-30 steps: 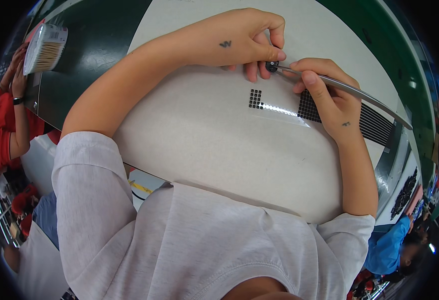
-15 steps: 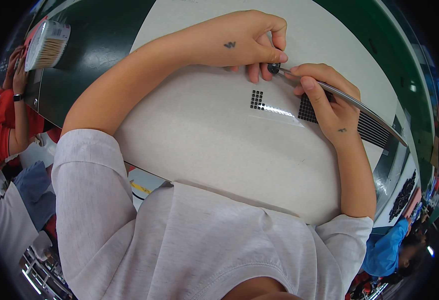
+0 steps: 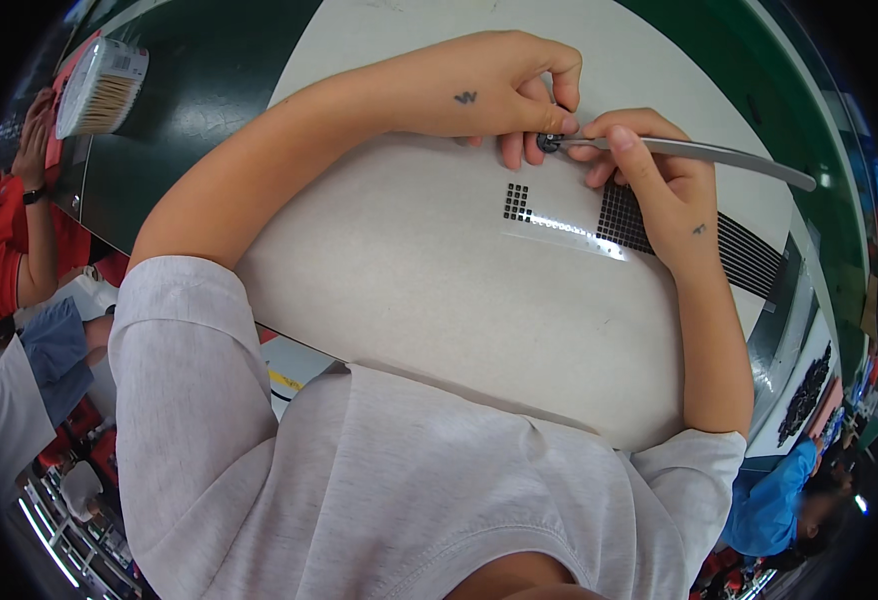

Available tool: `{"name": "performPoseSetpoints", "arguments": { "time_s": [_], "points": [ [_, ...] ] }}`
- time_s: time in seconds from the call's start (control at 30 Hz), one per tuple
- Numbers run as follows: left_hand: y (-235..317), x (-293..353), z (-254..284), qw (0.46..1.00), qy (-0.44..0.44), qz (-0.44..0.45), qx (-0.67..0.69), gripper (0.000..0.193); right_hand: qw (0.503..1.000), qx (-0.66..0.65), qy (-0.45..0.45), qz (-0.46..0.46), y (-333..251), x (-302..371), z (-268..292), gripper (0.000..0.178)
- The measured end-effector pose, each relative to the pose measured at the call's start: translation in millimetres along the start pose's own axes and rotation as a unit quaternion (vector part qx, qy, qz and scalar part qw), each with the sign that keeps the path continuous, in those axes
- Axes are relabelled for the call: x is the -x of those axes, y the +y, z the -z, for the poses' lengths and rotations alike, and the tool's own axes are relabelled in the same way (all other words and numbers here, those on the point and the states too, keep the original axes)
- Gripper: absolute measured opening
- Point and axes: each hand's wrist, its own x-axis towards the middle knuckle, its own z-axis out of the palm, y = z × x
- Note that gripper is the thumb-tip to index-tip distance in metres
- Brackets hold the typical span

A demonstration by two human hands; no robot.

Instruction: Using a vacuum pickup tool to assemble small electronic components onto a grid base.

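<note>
My left hand [image 3: 519, 90] is closed, its thumb and fingers pinching a small round black part [image 3: 548, 143]. From the right, my right hand [image 3: 664, 170] grips a pair of metal tweezers [image 3: 734, 153] like a pen, and their tip meets the black part. Just below both hands lies a clear sheet [image 3: 569, 232] bearing small black square pads [image 3: 517, 202] in a partly used grid. A denser block of pads [image 3: 623, 218] and long black strips [image 3: 749, 258] run beneath my right hand and wrist. The exact contact at the tip is too small to make out.
A pale board [image 3: 409, 270] covers the work surface, with dark green table top [image 3: 209, 110] to its left. A clear tub of cotton swabs [image 3: 109, 88] stands at the far left. Black pieces [image 3: 807, 395] lie on a white sheet at right. Other people sit on both sides.
The back end of the tweezers has swung upward, from slanting down to the right to lying nearly level. My right hand has turned with it. The round part stays in my left fingers.
</note>
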Motion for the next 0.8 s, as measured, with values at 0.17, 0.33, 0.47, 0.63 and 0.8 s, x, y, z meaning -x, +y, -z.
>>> {"name": "performPoseSetpoints", "arguments": {
  "time_s": [0.17,0.33,0.47,0.63,0.8],
  "points": [
    [0.8,-2.1,3.1,0.998,-0.044,0.035,0.037,0.015,0.999,0.033,-0.003,0.004,-0.6,4.6,-1.6,0.019],
    [6.8,4.1,11.7,0.996,-0.080,0.032,0.028,0.021,0.999,0.052,0.011,0.009,-3.9,4.5,-4.0,0.017],
    [8.9,1.2,10.8,0.996,-0.074,0.016,0.049,0.019,0.993,-0.001,0.105,0.054,-1.0,10.4,-1.7,0.018],
    [-18.8,-9.1,54.2,0.983,0.180,-0.037,-0.018,0.022,0.998,0.025,0.052,0.037,0.8,9.9,-0.9,0.019],
    [-76.9,-25.4,138.2,0.828,0.493,-0.046,-0.263,0.025,0.998,0.007,0.041,0.039,0.9,11.6,-1.2,0.018]
  ]
}}
